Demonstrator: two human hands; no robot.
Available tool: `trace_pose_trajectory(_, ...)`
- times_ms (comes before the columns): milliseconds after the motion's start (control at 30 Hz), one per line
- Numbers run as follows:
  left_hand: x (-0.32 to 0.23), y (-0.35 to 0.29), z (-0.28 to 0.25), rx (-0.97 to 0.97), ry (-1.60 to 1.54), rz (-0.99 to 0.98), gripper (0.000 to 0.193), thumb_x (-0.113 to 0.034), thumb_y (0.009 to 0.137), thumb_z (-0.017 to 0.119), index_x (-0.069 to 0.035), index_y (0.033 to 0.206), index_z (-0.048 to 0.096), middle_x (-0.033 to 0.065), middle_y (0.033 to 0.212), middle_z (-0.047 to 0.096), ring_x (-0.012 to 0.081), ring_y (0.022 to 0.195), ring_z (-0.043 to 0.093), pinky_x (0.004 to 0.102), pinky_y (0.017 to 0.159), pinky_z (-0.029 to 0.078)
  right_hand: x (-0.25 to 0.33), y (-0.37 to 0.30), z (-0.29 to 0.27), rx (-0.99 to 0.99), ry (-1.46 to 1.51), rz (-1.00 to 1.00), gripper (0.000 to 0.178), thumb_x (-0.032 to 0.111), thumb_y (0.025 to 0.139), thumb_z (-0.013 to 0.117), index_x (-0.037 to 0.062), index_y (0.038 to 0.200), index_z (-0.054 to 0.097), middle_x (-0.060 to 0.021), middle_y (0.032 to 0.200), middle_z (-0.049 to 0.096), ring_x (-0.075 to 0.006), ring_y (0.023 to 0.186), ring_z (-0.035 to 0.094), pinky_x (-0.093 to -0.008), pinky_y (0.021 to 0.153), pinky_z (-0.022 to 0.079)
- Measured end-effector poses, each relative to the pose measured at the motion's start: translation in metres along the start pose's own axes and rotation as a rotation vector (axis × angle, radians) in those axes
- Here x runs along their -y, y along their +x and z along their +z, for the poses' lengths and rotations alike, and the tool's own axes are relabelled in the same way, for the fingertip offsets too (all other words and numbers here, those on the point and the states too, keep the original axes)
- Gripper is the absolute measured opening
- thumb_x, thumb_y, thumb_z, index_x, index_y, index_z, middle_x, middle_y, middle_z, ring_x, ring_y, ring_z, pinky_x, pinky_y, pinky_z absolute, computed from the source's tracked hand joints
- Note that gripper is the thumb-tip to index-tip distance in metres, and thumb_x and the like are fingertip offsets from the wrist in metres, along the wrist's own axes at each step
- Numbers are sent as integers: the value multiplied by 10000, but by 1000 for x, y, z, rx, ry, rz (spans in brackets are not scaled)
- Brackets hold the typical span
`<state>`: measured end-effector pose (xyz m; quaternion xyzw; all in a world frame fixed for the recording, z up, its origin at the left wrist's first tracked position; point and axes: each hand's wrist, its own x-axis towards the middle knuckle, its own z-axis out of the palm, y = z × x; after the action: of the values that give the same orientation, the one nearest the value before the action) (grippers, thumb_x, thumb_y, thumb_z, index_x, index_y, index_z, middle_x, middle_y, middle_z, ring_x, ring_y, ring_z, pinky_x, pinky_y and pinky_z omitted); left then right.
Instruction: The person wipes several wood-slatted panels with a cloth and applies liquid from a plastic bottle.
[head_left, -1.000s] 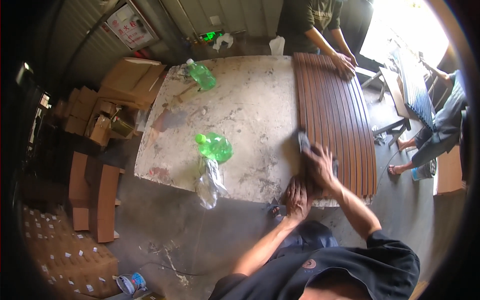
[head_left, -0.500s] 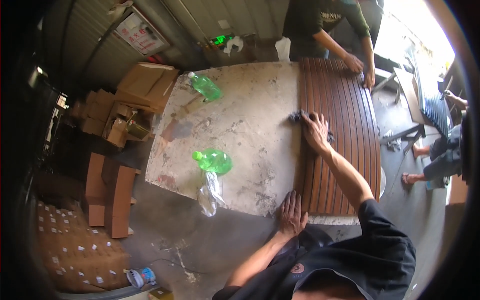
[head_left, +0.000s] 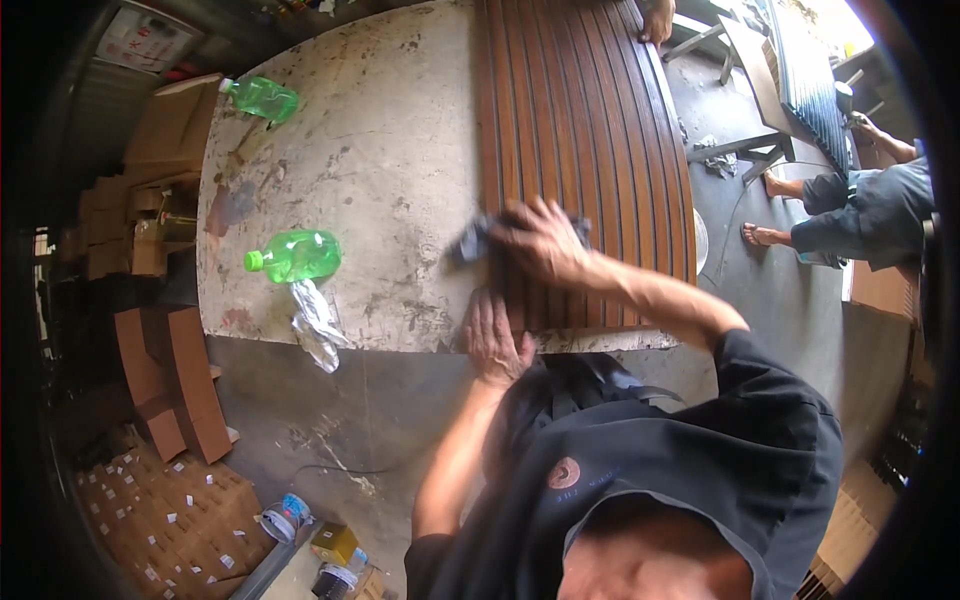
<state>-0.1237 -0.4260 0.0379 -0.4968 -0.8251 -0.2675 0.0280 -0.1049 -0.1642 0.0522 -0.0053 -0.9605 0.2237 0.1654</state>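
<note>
A brown grooved wooden panel (head_left: 590, 130) lies along the right part of a pale, stained table (head_left: 390, 130). My right hand (head_left: 545, 240), slightly smeared by motion, presses a dark rag (head_left: 470, 243) onto the panel's near half. Part of the rag sticks out past the panel's left edge, and some shows beyond my fingers on the right. At the near left corner of the panel, my left hand (head_left: 495, 340) rests flat with its fingers stretched out and holds nothing.
Two green bottles (head_left: 305, 256) (head_left: 265, 98) lie on the table, one beside crumpled silvery wrap (head_left: 316, 325). Another person's hand (head_left: 657, 20) touches the panel's far right edge. A further person (head_left: 860, 210) works at right. Cardboard boxes (head_left: 170, 510) stand at left.
My right hand has drawn the rag along the panel toward its near end. My left hand stays at the corner. The view has shifted, and most of the person opposite is out of sight.
</note>
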Motion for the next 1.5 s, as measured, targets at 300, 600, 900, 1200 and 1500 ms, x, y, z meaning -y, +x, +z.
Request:
trace_pose_trajectory(300, -1, 22, 12, -36, 30, 71, 726, -448, 1069, 497, 73, 1573, 452, 320, 1589, 505, 504, 1458, 511, 592, 1191, 421, -181, 145, -4, -412, -328, 351, 360, 229, 1005, 649, 234, 1349, 756, -209, 1339, 612, -387, 1218, 562, -534, 950, 467)
trace_pose_trajectory(600, 8, 3, 9, -65, -66, -47, 775, -355, 926, 680, 58, 1547, 469, 315, 1570, 526, 519, 1458, 506, 594, 1230, 397, 20, -39, -2, 37, 70, -54, 568, 234, 892, 743, 204, 1456, 686, -231, 1444, 564, -388, 1178, 583, -579, 934, 499)
trace_pose_trajectory(900, 26, -3, 7, -75, -74, -37, 786, -468, 994, 628, 62, 1548, 456, 306, 1556, 549, 510, 1450, 523, 588, 1210, 426, -139, 122, 33, -218, -223, 511, 311, 226, 1002, 640, 158, 1281, 758, -207, 1208, 650, -426, 1128, 583, -575, 895, 492)
trace_pose_trajectory(1200, 34, -22, -1, -131, -311, -265, 1108, -269, 780, 839, 31, 1681, 268, 324, 1703, 346, 510, 1566, 363, 582, 1300, 303, 51, -19, 14, 103, -17, 0, 563, 297, 868, 849, 204, 1400, 692, -200, 1356, 612, -385, 1132, 595, -537, 867, 518)
trace_pose_trajectory(1500, 15, 47, -2, 110, 86, -161, 715, -269, 1048, 588, 109, 1612, 365, 347, 1675, 387, 528, 1571, 340, 596, 1294, 277, -23, 31, -17, -117, -39, 218, 426, 154, 985, 710, 213, 1407, 726, -205, 1408, 581, -390, 1269, 563, -549, 1020, 484)
